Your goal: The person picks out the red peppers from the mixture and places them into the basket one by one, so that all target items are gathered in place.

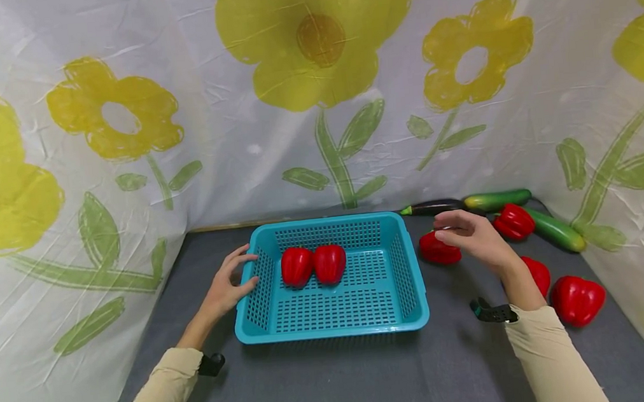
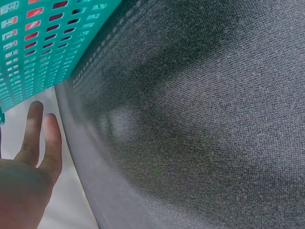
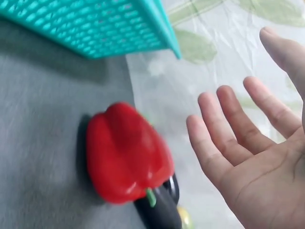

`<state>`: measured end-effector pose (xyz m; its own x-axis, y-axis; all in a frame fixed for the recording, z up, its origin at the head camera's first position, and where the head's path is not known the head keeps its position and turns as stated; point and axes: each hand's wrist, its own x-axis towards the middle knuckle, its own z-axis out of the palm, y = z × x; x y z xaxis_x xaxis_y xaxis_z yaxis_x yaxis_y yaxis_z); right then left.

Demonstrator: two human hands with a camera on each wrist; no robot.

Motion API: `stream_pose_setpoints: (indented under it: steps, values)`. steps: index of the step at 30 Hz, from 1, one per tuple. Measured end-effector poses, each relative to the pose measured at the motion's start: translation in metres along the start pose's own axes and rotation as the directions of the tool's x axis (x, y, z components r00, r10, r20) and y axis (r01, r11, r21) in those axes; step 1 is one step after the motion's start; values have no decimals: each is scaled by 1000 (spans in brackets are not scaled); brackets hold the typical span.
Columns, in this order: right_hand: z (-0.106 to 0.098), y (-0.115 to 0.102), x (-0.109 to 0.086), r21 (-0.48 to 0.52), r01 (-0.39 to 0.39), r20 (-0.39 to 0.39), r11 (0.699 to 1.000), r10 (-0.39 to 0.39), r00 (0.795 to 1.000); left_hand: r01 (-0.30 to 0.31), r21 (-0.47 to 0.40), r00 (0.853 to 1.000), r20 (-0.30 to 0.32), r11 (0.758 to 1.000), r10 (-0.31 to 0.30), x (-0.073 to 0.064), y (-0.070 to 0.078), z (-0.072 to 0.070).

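Observation:
A turquoise plastic basket (image 1: pixel 333 331) stands on the dark cloth with two red bell peppers inside, a left one (image 1: pixel 296 267) and a right one (image 1: pixel 330 264). My left hand (image 1: pixel 230 284) is at the basket's left side, fingers spread, fingertips at the rim. To the right of the basket lies another red bell pepper (image 3: pixel 126 152) on its side. My right hand (image 1: pixel 473 239) hovers above and beside that pepper, fingers apart and holding nothing; in the right wrist view the palm shows, with a gap between fingers and pepper.
At the back right lie an eggplant (image 1: pixel 434 207), a cucumber (image 1: pixel 497 200) and a zucchini (image 1: pixel 557 231). More red bell peppers rest nearby: one (image 1: pixel 513 221) by the zucchini, one (image 1: pixel 578 300) nearer the right edge, another partly behind my right wrist. A flowered curtain (image 1: pixel 239 170) encloses the table.

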<state>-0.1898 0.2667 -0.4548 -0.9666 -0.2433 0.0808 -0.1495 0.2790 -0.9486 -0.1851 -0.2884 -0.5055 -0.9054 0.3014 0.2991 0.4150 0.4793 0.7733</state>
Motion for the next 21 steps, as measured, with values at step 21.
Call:
stream_pose_setpoints:
  steps: [21]
  values:
    - [-17, 34, -27, -103, -72, -169, 992, 54, 984, -6, -8, 1000, 2, 1000, 6, 0, -1, 1]
